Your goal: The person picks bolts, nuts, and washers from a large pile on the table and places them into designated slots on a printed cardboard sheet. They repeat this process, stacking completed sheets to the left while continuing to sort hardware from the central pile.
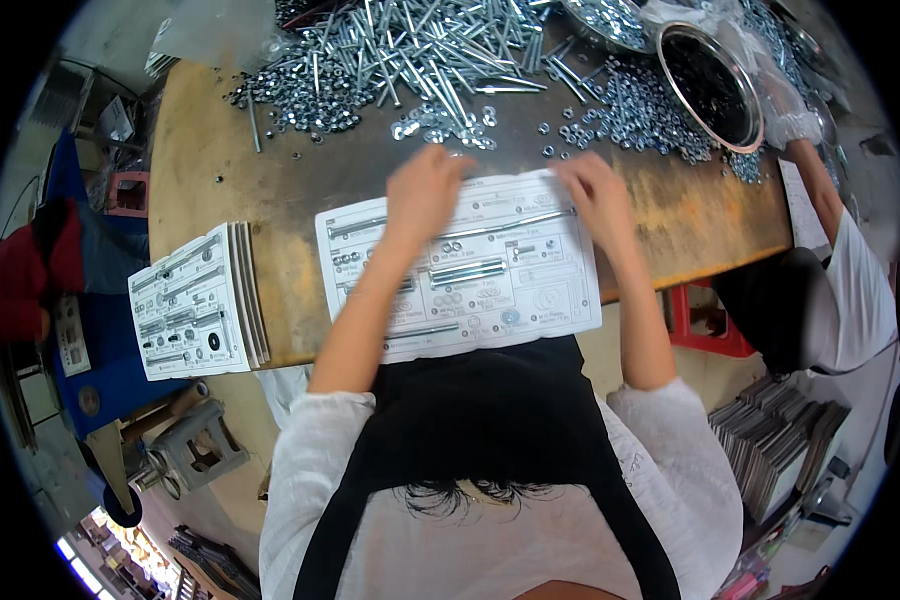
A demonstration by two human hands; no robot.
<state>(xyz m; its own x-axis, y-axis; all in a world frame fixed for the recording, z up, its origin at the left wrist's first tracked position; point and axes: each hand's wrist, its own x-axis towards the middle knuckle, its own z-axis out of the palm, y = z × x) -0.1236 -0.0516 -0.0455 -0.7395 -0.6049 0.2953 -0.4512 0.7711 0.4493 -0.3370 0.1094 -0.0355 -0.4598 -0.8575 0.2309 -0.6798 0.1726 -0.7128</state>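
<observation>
In front of me lies a white printed card (565, 300) with parts diagrams and compartments; metal rods, sleeves, nuts and washers sit on it. My left hand (425, 195) reaches over its upper edge beside a small pile of washers (435, 125). Its fingers are curled and smeared by motion, so what they touch is unclear. At the card's upper right corner is my right hand (598, 195), with fingers bent and drawn together; anything between the fingertips is too small to make out. To the left stands a stack of similar cards (192, 310).
Long bolts (420, 50) are heaped at the back of the table, with nuts (310, 105) around them. More nuts (660, 110) lie on the right, near a metal bowl of black parts (710, 85). A co-worker's gloved hand (792, 115) is beside that bowl.
</observation>
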